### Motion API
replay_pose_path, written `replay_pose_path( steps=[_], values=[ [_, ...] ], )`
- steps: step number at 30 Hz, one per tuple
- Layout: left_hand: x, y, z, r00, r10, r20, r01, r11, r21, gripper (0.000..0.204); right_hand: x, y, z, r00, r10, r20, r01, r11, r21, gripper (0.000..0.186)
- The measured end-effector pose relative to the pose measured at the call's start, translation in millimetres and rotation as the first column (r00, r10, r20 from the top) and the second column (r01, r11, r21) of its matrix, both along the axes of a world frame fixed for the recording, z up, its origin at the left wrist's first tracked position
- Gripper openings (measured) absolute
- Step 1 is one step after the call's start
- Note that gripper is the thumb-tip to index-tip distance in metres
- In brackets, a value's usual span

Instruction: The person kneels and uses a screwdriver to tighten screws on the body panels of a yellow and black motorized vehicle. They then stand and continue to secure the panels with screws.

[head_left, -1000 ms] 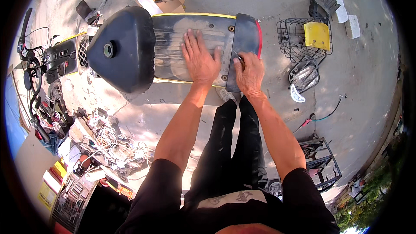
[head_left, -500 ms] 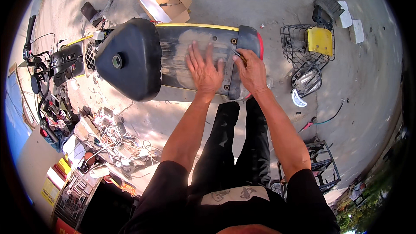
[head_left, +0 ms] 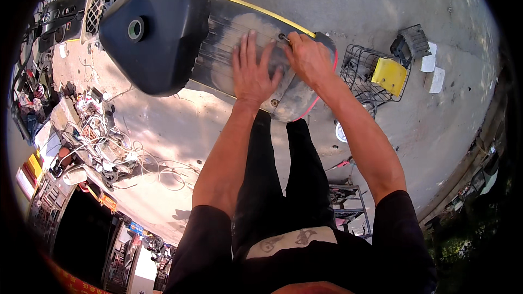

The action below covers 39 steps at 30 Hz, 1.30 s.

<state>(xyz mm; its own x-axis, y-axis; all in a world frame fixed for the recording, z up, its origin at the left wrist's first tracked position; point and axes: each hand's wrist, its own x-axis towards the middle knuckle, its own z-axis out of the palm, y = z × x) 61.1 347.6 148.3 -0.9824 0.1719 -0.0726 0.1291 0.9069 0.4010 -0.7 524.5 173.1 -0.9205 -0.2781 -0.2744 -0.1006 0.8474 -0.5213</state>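
- Pale concrete ground (head_left: 381,0), sunlit, runs under everything.
- Long dusty grey seat base with a yellow edge strip (head_left: 229,32) lies flat on the ground, top centre, w/ a big glossy black moulded tank cover with a round filler hole (head_left: 158,32) over its left end.
- Person stands right behind it, black trousers, both arms reaching fwd.
- Black wire basket (head_left: 362,65) sits just right of the seat base's rounded end; a yellow plastic box (head_left: 389,76) inside it.
- Tangle of white wires & small parts (head_left: 103,141) spread on the ground at left, well apart from the hands.
- Left hand (head_left: 251,73): palm down, fingers spread flat on the grey surface — pressing, not wrapped round anything.
- Right hand (head_left: 309,60): fingers pinched shut on a small thin metal tool (head_left: 285,38) (too small to tell what kind), tip beside a small dark hole nr the yellow edge.
- Red cord (head_left: 321,95) curves round the rounded end, just below the right wrist.
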Motion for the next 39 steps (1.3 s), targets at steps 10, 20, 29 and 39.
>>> replay_pose_path(
  steps=[10, 20, 29, 39],
  values=[
    [-3.6, 1.6, -0.2, 0.997, 0.021, 0.073, -0.025, 0.999, 0.045, 0.076, -15.4, 12.3, 9.7, 0.974, 0.226, -0.007, -0.223, 0.967, 0.122, 0.020],
    [-1.6, 1.1, -2.0, 0.988, 0.007, 0.151, -0.016, 0.998, 0.059, 0.075, -15.1, 16.4, 18.2, 0.977, 0.211, 0.024, -0.212, 0.973, 0.093, 0.027],
    [4.0, -2.6, -8.2, 0.985, -0.047, 0.164, 0.039, 0.998, 0.051, 0.073, -8.2, -9.6, 27.5, 0.984, 0.079, 0.157, -0.108, 0.976, 0.187, 0.022],
    [4.6, 0.1, -9.0, 0.994, -0.063, 0.086, 0.068, 0.996, -0.060, 0.068, -9.7, -38.4, 32.7, 0.852, -0.375, 0.366, 0.340, 0.927, 0.160, 0.023]
  ],
)
